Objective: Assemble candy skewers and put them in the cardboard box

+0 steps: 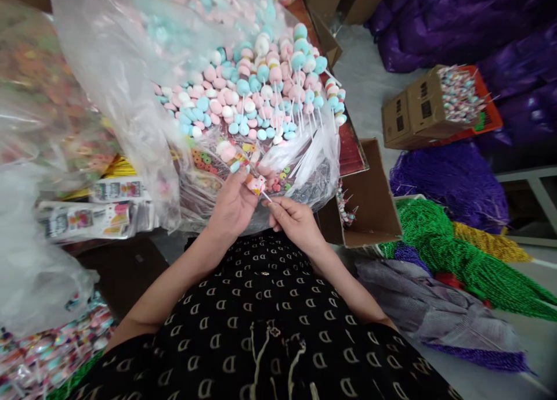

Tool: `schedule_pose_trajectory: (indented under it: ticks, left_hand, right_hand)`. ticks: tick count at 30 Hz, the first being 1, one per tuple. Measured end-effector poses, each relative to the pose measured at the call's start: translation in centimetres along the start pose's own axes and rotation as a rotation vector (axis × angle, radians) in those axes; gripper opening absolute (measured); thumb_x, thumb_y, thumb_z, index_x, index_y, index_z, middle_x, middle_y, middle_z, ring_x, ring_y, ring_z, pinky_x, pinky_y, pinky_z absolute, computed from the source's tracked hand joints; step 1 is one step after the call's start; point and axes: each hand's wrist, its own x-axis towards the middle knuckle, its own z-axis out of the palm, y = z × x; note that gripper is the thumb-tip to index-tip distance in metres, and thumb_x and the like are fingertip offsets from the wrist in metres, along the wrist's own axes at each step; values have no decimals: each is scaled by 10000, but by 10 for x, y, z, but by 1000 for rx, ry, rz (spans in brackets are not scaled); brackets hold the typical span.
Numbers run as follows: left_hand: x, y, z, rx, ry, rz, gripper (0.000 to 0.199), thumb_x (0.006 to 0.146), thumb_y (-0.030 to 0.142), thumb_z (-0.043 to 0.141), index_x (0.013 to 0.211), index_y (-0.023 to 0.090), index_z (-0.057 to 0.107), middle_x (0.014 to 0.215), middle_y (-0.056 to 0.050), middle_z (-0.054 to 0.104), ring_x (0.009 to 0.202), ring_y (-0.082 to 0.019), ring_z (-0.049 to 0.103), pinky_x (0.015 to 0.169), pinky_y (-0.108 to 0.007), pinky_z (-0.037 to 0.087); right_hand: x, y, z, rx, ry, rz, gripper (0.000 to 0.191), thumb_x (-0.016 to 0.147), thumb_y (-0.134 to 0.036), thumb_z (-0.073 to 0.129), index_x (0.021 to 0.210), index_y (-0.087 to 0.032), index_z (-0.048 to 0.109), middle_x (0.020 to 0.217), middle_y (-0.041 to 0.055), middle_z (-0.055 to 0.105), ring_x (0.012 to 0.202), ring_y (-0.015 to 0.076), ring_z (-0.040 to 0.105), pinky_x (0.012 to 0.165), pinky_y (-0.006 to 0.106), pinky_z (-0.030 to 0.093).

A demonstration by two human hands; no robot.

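1. My left grip [235, 202] is closed round a lolly [257, 184], thumb on the near side; its other fingers are partly hidden behind.
2. My right grip [298, 221] is narrow, thumb and forefinger pinching the lolly's stick [267, 197].
3. That puts the lolly between my two grips, tilted, its stick slanting down toward the right one. I can see pink-and-white printed wrapping on it.
4. Just beyond the left grip I see ring sweets [206, 161] lying among crumpled clear plastic [143, 98].
5. Just beyond the right grip lies a fan of loose white sticks [306, 156].
6. Farther beyond both grips I have a heap of pink, blue and white sweets [213, 92], with skewers [274, 72] of the same kind to its right.
7. Left of the left grip are printed packets [104, 211].
8. Right of the right grip I see the red surface [350, 147], and beside it an open box [372, 197].
9. Well off to the right stands a carton [413, 110].
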Motion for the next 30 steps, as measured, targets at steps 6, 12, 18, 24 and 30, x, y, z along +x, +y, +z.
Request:
schedule_pose_trajectory:
  ticks: [6,12,18,24,30]
  left_hand:
    - [-9,-9,-4,106,-175,-116,315,841,476,800,863,212,630,821,2,745,571,-129,656,482,-253,547]
    - [-4,-4,-13,182,-239,-127,363,906,582,680,1032,242,678,979,-48,766,795,-183,730,704,-337,629]
    - [3,-9,-24,661,-99,149,389,833,447,804,1094,239,604,935,-17,731,878,-170,716,838,-328,595]
    - [1,1,-24,1114,-68,324,208,945,424,614,931,217,599,793,-3,700,717,-148,652,691,-282,514]
    - [-1,8,-17,1347,-31,405,249,927,352,532,717,218,530,595,31,556,572,-130,517,592,-271,382]
  right_hand:
    - [3,2,16,181,96,64,488,940,-641,614,725,-203,631,515,-63,571,400,67,468,428,205,392]
    - [-1,3,9,271,-8,85,385,968,-547,608,1075,-204,750,594,-63,652,451,72,539,475,195,458]
    - [1,-1,1,65,221,-71,318,993,-359,580,1211,-233,774,526,-71,596,439,97,519,514,244,499]
    - [1,-2,5,-57,230,-152,347,1008,-291,517,1224,-220,778,475,-76,567,410,114,541,564,279,570]
    - [1,9,6,-305,313,-254,366,1010,-278,511,1259,-200,767,782,29,813,623,164,740,686,291,635]
